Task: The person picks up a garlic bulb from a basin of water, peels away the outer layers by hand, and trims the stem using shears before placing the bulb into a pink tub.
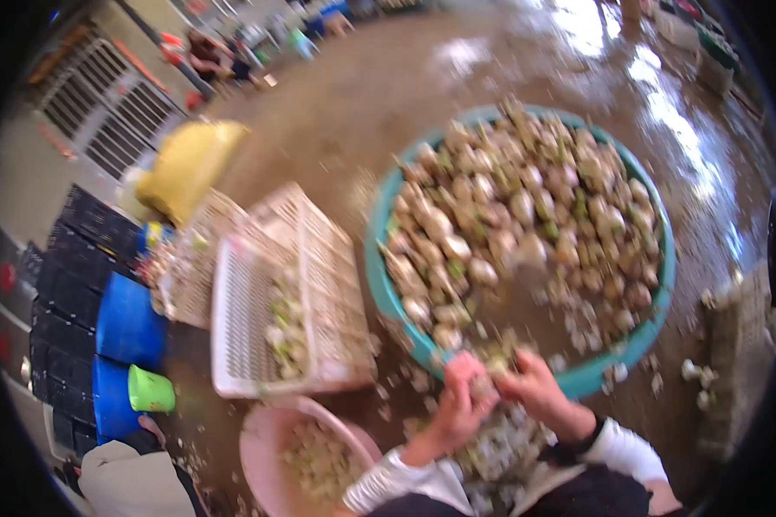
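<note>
In the head view, blurred by motion, the person's two hands meet low in the middle of the picture, just at the near rim of a big teal tub (379, 284). The left hand (461, 396) and the right hand (535, 388) are pressed close together, both closed around a small pale root vegetable (496, 360) with a bit of green on it; the blur hides how the fingers lie on it. Both forearms wear white sleeves and come up from the lower edge. The tub sits on the wet brown floor (362, 103) and is heaped with many more of the same pale bulbs (526, 207), their stalks pointing here and there; the heap fills the far and left parts, while the near part shows murky water. Scraps and peelings (491, 448) lie scattered under the hands and around the tub's near side. Left of the tub stands a white slatted plastic crate (319, 250), tilted, with a few trimmed pieces inside, and a second such crate leans just behind it. Near the lower edge, left of the hands, is a pink basin (263, 448) holding cut bits. Further left are blue barrels (129, 319), a small green cup (151, 389) and stacked dark crates (69, 293). A yellow sack (190, 164) lies beyond them.
</note>
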A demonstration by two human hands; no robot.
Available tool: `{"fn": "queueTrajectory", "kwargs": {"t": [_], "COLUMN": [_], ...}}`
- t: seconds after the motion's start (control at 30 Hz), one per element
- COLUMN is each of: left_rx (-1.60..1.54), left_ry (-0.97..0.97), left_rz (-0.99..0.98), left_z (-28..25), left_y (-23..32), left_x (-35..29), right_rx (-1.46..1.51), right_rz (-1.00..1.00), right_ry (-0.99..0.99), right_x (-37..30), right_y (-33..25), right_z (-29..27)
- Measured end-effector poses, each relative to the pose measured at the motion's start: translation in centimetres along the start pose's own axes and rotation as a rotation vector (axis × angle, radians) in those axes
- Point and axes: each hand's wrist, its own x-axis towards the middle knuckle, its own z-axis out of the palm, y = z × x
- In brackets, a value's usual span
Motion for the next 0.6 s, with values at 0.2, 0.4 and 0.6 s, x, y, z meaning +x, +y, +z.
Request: {"fn": "queueTrajectory", "kwargs": {"t": [0.2,0.4,0.6], "left_rx": [0.004,-0.158,-0.021], "left_ry": [-0.065,-0.049,-0.066], "left_rz": [-0.09,-0.112,-0.039], "left_z": [-1.1,0.1,0.0], "left_y": [-0.2,-0.3,0.4], "left_x": [1.2,0.5,0.1], "right_rx": [0.046,0.005,-0.014], "right_rz": [0.076,0.064,-0.007], "right_ry": [-0.045,-0.066,-0.089], "right_x": [1.8,0.8,0.2], "right_y": [-1.4,-0.7,-0.5], "right_z": [0.1,-0.9,-0.7]}}
